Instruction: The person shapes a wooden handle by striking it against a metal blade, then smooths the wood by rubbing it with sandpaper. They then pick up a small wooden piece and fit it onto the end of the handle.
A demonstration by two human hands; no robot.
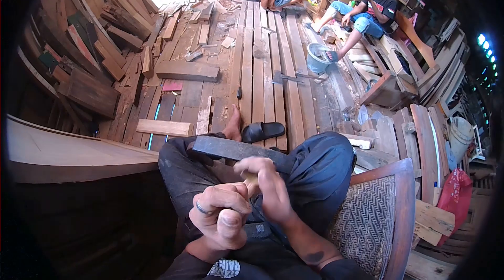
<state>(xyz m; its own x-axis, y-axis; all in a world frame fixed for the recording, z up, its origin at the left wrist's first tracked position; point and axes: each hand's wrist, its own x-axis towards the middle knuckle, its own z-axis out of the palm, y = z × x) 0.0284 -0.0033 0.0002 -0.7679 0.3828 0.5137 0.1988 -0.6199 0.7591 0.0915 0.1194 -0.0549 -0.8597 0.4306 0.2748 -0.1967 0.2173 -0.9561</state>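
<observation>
Both of my hands meet in front of my lap. My left hand [221,213], with a ring on one finger, is closed, its fingers curled around the end of a small pale tan piece [251,180]. Over the other end of that piece bend the fingers of my right hand [270,189]; they are slightly blurred. Most of the piece is hidden by the fingers, so its kind cannot be made out. Just beyond the hands, a long dark grey block [231,148] lies across my crossed legs.
A black sandal [263,132] lies on the plank floor by my bare foot. Further off are a loose timber block [188,71], a hatchet [283,77] and a bucket [318,59]. Two people sit at the back right. A woven chair [367,222] stands at my right.
</observation>
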